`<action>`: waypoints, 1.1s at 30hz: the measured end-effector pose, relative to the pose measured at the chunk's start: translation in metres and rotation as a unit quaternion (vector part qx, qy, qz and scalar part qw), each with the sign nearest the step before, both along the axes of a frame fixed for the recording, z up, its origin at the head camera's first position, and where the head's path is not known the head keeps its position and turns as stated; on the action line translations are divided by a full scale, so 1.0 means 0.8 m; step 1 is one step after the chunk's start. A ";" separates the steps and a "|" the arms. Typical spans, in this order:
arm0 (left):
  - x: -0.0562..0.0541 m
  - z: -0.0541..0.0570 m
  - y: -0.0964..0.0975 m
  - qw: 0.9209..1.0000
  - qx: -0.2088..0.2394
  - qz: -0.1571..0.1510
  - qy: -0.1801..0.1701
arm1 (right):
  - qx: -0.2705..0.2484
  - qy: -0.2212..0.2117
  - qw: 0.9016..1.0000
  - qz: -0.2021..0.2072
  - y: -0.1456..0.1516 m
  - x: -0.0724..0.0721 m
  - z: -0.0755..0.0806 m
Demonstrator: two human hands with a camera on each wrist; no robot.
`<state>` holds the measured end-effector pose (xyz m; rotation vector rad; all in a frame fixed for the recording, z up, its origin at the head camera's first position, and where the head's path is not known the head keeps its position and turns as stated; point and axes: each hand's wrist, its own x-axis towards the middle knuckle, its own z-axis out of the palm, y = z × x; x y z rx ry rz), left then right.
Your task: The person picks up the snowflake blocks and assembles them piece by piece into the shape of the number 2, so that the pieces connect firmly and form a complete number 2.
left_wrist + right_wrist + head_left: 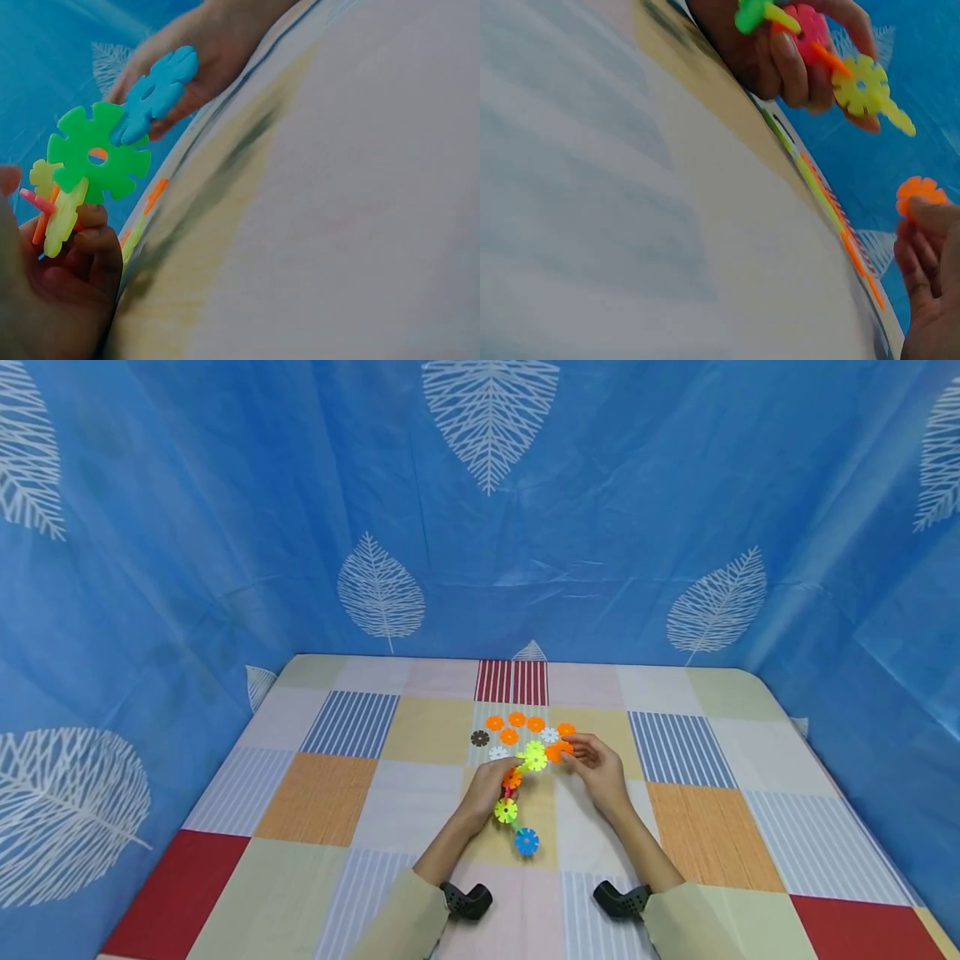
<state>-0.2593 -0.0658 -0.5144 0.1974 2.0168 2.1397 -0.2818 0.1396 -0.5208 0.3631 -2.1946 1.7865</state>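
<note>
My left hand (489,792) grips a chain of notched plastic discs near its middle. A yellow disc (534,757) is at the far end, and a blue disc (527,842) hangs at the near end. Between them come an orange disc (512,778), a pink disc (808,34), another yellow disc (506,811) and a green disc (97,154). My right hand (600,774) pinches a loose orange disc (921,195) between thumb and fingers. That disc is just right of the chain's far yellow end; the right wrist view shows a gap between them.
Beyond my hands, several orange discs (517,719), a dark brown disc (480,738) and white discs (550,735) lie loose on the patchwork tablecloth (435,727). A blue leaf-print curtain (570,593) surrounds the table's back and sides.
</note>
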 end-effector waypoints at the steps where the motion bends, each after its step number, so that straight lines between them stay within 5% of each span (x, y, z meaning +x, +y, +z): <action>1: -0.001 0.000 0.001 1.000 -0.006 0.001 -0.001 | -0.022 0.009 1.000 0.020 -0.002 0.003 0.002; 6: 0.006 0.013 0.001 1.000 -0.006 -0.001 0.013 | -0.072 0.036 0.994 0.078 -0.010 0.012 0.005; 11: 0.020 0.034 -0.001 1.000 0.001 0.000 0.019 | -0.086 0.031 0.992 0.091 -0.012 0.015 0.006; 20: 0.021 0.036 -0.004 0.999 0.002 -0.018 0.028 | -0.082 0.021 0.990 0.109 -0.012 0.017 0.004; 25: 0.020 0.037 -0.006 0.997 -0.007 -0.054 0.049 | -0.067 0.014 0.990 0.125 -0.009 0.015 0.004; 33: 0.017 0.036 -0.010 0.992 -0.044 -0.084 0.080 | -0.029 0.037 0.991 0.126 -0.017 0.028 0.027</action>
